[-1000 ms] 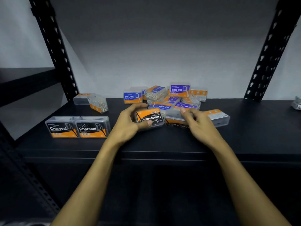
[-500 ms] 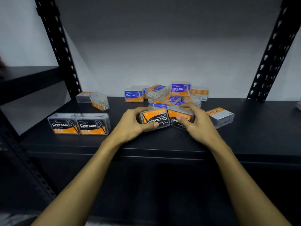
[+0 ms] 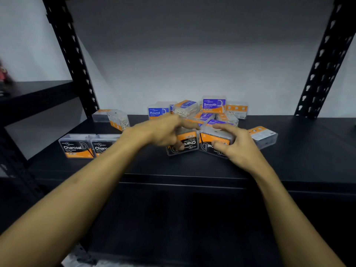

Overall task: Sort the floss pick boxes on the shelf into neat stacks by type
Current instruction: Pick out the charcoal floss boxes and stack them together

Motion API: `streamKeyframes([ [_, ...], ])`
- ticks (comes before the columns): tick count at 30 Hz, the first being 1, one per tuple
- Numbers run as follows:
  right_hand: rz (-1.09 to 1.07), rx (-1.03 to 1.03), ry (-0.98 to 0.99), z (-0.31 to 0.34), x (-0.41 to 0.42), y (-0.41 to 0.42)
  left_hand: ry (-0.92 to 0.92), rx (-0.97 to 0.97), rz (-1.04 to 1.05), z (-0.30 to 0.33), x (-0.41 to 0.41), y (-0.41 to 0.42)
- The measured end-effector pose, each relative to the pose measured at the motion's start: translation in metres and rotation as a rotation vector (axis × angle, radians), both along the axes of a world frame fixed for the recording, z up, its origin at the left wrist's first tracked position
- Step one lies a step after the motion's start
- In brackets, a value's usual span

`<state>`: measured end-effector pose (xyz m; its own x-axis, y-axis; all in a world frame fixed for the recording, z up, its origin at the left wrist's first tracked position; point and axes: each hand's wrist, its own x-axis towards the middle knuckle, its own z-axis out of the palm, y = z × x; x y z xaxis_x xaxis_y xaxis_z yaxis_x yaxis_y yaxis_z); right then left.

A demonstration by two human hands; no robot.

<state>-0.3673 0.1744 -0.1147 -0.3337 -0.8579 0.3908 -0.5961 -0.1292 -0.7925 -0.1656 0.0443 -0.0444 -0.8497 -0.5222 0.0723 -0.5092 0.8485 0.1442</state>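
Black metal shelf board (image 3: pixel 289 157) across mid-frame, w/ perforated black uprights at upper left (image 3: pixel 71 58) and upper right (image 3: pixel 327 60); grey-white wall (image 3: pixel 192 54) behind.

Frame centre: two clear plastic Charcoal floss pick boxes w/ black-and-orange labels, side by side, touching, labels upside down to the camera. Left-centre Charcoal box (image 3: pixel 185 144) tilted, partly under the left hand (image 3: pixel 163 132). Left hand blurred; fingers half-curled, index stretched toward frame right over the box top, thumb down against the label front. Real grip or just resting on it: can't tell. Right-centre Charcoal box (image 3: pixel 213 142) held by the right hand (image 3: pixel 237 145): fingers curled over top back edge, thumb pressed on label front, closed around the box.

Lower left of the shelf: pair of upright Charcoal boxes (image 3: pixel 77 146), labels facing camera, touching each other; the right one of the pair partly hidden by the left forearm.

Behind the hands, centre back: loose heap of clear boxes w/ blue-and-orange labels, incl. an upright Round box (image 3: pixel 157 112) and a Smooth box (image 3: pixel 213 105) on top of the heap; others tilted or lying flat, labels only partly legible.

Back left, near the upright: clear box w/ orange label tipped at an angle (image 3: pixel 118 120), white picks visible inside, leaning by another flat box.

Right of the right hand: clear box lying flat, orange-and-white back label up (image 3: pixel 263 134), just beside the hand.
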Motion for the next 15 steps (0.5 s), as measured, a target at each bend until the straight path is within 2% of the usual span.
streamKeyframes([
  [3,-0.004,0.003,0.007,0.001,0.001,0.002,0.276,0.078,0.105,0.0,0.014,-0.006],
  [7,-0.021,0.005,0.011,0.002,0.001,0.002,0.667,0.319,0.192,-0.018,0.026,-0.01],
  [9,-0.035,0.005,0.019,0.002,0.001,0.001,0.753,0.345,0.178,-0.023,0.027,-0.006],
  [13,-0.1,-0.005,0.017,0.003,0.002,0.0,0.836,0.429,0.02,-0.027,0.022,0.005],
  [15,-0.123,-0.033,-0.028,0.004,0.002,-0.001,0.892,0.46,0.027,-0.032,0.017,0.006],
])
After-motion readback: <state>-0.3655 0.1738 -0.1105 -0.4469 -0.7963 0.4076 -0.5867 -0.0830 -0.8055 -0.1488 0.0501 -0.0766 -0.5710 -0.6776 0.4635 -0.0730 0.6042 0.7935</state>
